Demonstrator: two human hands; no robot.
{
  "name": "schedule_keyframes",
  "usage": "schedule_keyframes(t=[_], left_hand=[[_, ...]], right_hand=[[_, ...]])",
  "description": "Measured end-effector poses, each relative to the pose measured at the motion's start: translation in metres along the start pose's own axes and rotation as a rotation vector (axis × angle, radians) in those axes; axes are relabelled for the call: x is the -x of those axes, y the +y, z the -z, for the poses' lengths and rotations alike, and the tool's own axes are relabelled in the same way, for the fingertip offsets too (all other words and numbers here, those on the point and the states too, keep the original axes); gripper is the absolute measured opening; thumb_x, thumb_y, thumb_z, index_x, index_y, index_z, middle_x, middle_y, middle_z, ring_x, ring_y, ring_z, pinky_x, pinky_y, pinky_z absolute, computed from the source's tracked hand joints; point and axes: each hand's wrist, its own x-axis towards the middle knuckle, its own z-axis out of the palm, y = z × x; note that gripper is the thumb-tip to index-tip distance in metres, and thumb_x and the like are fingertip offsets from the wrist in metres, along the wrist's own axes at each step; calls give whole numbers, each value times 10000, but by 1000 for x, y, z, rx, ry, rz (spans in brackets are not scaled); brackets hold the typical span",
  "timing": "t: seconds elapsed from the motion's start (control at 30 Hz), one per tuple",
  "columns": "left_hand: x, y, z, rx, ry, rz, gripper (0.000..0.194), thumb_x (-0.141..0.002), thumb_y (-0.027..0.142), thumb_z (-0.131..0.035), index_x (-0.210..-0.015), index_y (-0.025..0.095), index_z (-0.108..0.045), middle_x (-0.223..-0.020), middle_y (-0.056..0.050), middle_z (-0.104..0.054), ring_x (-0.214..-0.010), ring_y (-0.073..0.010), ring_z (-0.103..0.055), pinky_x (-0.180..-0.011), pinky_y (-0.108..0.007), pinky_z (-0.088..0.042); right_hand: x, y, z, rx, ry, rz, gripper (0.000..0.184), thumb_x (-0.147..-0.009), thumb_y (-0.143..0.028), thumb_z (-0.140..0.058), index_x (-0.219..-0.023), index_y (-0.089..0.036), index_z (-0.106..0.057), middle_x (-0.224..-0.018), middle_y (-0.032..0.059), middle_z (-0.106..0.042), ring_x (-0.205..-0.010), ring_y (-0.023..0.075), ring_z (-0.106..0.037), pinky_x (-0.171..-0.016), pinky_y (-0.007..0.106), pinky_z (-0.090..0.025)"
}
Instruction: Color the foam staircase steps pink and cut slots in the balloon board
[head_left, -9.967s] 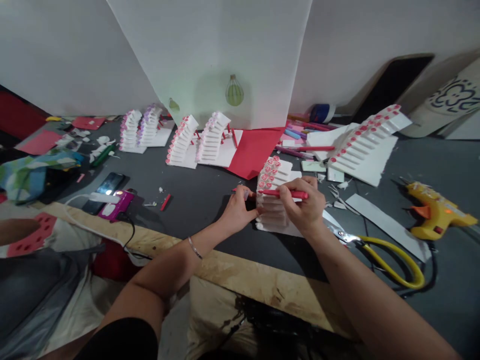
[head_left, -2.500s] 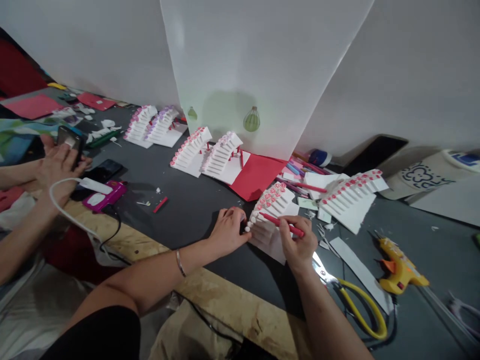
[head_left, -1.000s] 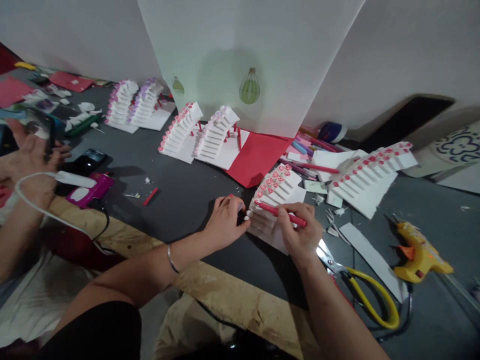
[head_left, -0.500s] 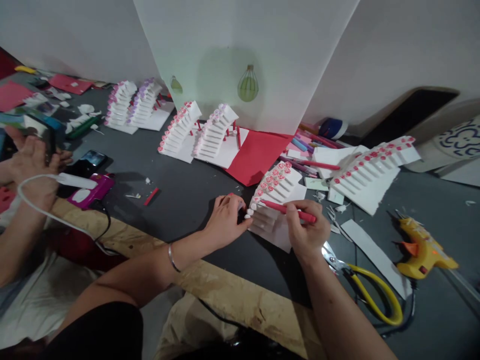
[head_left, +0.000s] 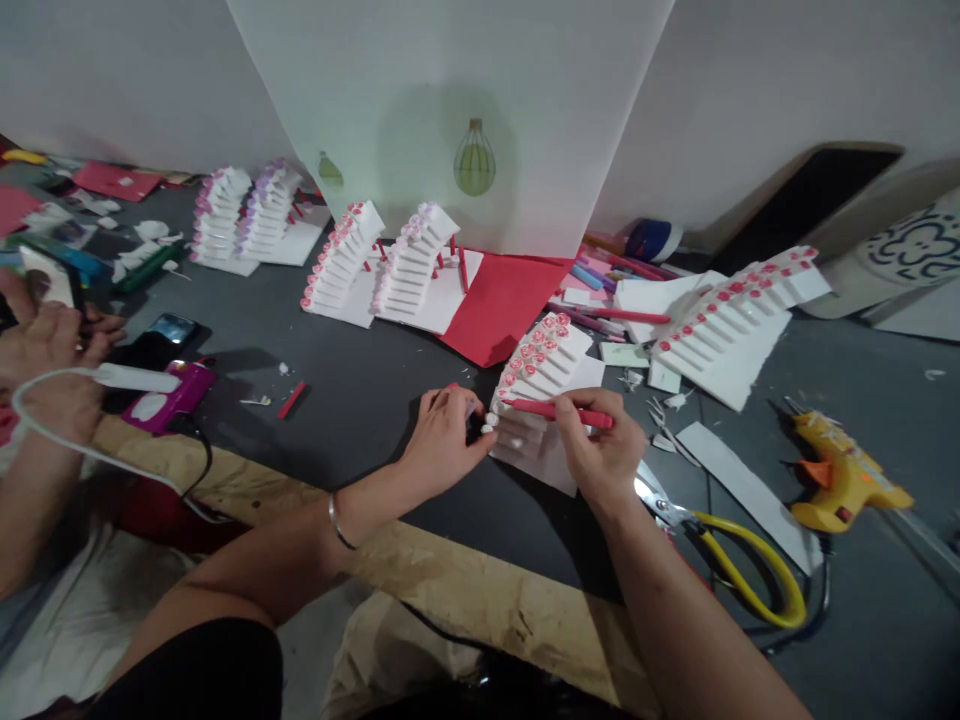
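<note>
I saw the stair model [head_left: 553, 366] on the tabletop [head_left: 360, 400] between left hand [head_left: 442, 440] and right hand [head_left: 602, 448], long axis running away-right | left: half-curled beside its near-left edge — hold I couldn't tell | right: closed round red pen [head_left: 538, 407], tip at left edge

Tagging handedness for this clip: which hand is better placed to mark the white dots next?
Probably the right hand: it holds the red pen, its tip close to the white dots on the stair model. The left hand rests beside them; whether it grips anything is unclear.
</note>
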Motion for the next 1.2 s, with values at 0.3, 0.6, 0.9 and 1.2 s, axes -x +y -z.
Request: schedule_keyframes(t=[0.3, 0.6, 0.9, 1.2], left_hand=[[0, -1, 1, -2, 5, 18, 280, -794, 269, -665, -950, 247, -434, -996, -35, -644, -1048, -260, -588, -987, -487, -386], [1, -2, 0, -20, 9, 15, 293, -804, 272, -670, -957, 241, -423, -1010, -44, -633, -1050, -253, -575, -985, -480, -391], [2, -5, -1, -23, 19, 4, 295, -813, 291, -664, -997, 239, -439, -1028, -51, -629, -1130, -271, -558, -1002, -488, -386], [1, -6, -1, -27, 59, -42, 307, -800, 264, -679, -975, 245, -428, -1001, -44, -638, -1061, -256, -595, -973, -468, -417]], right_hand=[[-1, 0, -2, -6, -2, -63, 256, -864, -426, -586, -724, -239, -690, -686, 11, -689, -733, 201, -604, -707, 323, -456], [-2, -2, -1, -6, 19, -31, 250, -876, -394, -574, -705, -240, -672, -671, 2, -681, -721, 195, -600, -714, 328, -451], [-3, -3, -1, -5, -3, -25, 241, -883, -388, -581, -724, -237, -681, -693, 7, -686, -752, 196, -605, -731, 330, -450], [-3, -3, -2, -29, 7, 15, 202, -877, -352, -600, -717, -250, -672, -681, -3, -683, -715, 191, -598, -727, 335, -454]])
